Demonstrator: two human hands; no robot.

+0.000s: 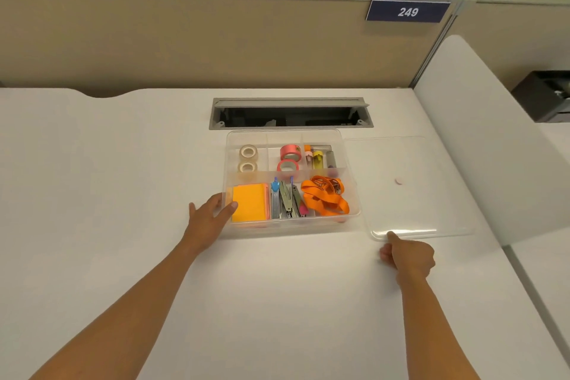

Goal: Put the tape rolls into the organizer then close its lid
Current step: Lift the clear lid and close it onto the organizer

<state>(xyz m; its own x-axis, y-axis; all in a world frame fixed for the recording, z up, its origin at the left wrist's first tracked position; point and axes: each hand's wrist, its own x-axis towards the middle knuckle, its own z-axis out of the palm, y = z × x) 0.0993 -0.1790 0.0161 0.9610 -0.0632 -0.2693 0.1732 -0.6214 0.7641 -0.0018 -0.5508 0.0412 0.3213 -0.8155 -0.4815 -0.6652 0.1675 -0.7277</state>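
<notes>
On the white bench (123, 163), four tape rolls (248, 152) already sit in the clear plastic organizer (351, 194). Left hand (209, 219), fingers spread, steadies its near corner; right hand (407, 256), fingers curled, pinches the transparent flat lid (401, 210), probably to lift it.

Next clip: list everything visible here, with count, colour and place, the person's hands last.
Organizer: one, clear, middle of desk, open.
Lid: one, clear, flat on desk right of organizer.
Clear tape rolls: two, back left compartment.
Pink tape rolls: two, back middle compartment.
Sticky notes: one pad, orange, front left.
Staplers and clips: several, metal, front middle.
Lanyard: one, orange, front right.
Small items: several, mixed colours, back right; unclear.
Cable slot: one, grey, behind organizer.
Sign: one, blue, "249", on partition.
Left hand: on organizer's left wall.
Right hand: at lid's near edge.
</notes>
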